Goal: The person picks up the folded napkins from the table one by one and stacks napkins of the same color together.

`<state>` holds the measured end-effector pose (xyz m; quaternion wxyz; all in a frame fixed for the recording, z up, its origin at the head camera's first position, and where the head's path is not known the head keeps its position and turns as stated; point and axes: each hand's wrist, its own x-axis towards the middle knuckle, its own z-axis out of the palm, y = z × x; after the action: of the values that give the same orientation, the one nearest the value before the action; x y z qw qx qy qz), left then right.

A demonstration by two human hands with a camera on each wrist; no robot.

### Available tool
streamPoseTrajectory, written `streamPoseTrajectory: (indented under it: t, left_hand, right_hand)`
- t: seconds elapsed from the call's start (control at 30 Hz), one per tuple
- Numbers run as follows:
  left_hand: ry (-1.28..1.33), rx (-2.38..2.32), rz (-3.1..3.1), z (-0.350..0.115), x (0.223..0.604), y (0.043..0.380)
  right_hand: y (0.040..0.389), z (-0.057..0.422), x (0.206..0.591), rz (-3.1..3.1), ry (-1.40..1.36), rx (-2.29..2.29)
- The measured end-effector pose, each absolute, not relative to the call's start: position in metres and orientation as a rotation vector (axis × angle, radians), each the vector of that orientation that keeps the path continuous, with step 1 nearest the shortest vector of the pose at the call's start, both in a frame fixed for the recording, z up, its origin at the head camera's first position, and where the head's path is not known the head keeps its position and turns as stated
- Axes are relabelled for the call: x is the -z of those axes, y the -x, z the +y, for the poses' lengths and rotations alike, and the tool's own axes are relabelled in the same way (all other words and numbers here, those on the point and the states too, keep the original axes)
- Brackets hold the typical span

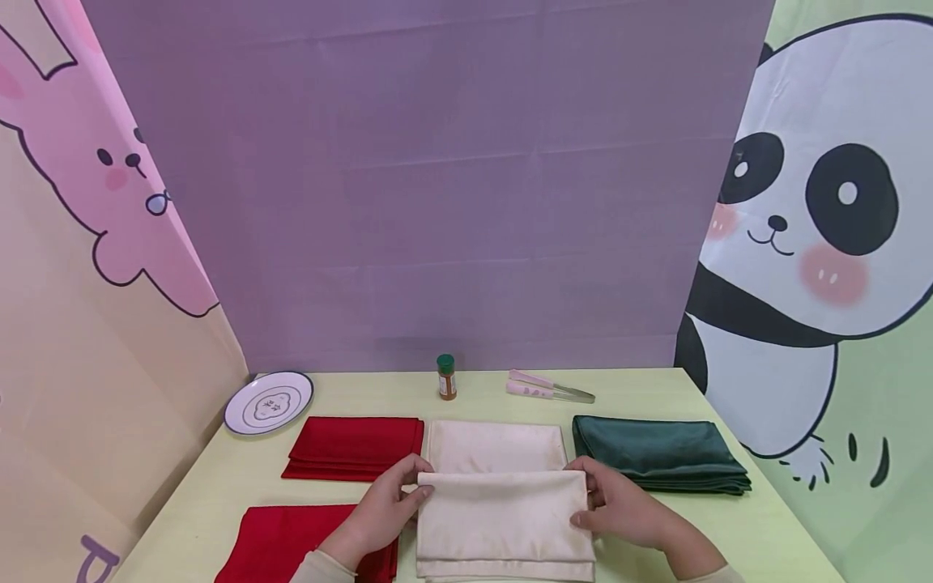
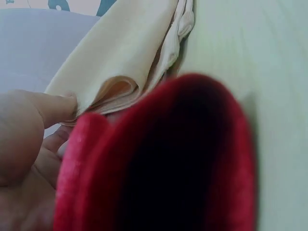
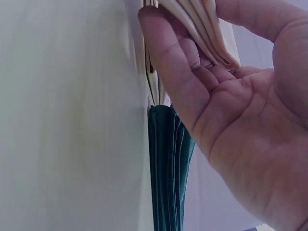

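Note:
A folded cream cloth [image 1: 505, 518] is lifted at its far edge between both hands, in the front middle of the table. My left hand [image 1: 386, 504] pinches its left side, thumb on top and fingers beneath, as the left wrist view also shows. At the opposite side my right hand [image 1: 627, 506] grips the layered edge, its fingers under the folds in the right wrist view. Directly behind lies a second folded cream cloth [image 1: 496, 445], partly covered by the held one. Under the left forearm is a folded red cloth [image 1: 291, 530].
Another folded red cloth [image 1: 357, 441] lies at back left, and a folded dark green cloth [image 1: 656, 453] at right. Along the table's far side are a white plate [image 1: 251, 413], a green-capped spice bottle [image 1: 446, 379] and pink-handled tongs [image 1: 535, 389]. A purple backdrop [image 1: 437, 202] hangs behind.

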<state>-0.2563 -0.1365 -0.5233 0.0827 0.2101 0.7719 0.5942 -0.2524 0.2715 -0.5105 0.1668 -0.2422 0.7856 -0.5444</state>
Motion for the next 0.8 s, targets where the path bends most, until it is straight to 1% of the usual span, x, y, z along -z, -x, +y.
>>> streamPoseTrajectory:
  t: [0.47,0.8]
  left_hand:
    - [-0.546,-1.823,2.26,-0.137,0.5278,0.2618]
    - [-0.523,-1.938,2.093,-0.1361,0.5256,0.2589]
  right_hand:
    - [0.2565,0.2681,0.5077,2.244,0.559,1.649]
    - [0.2559,0.2685,0.5071,2.298,0.548,1.737]
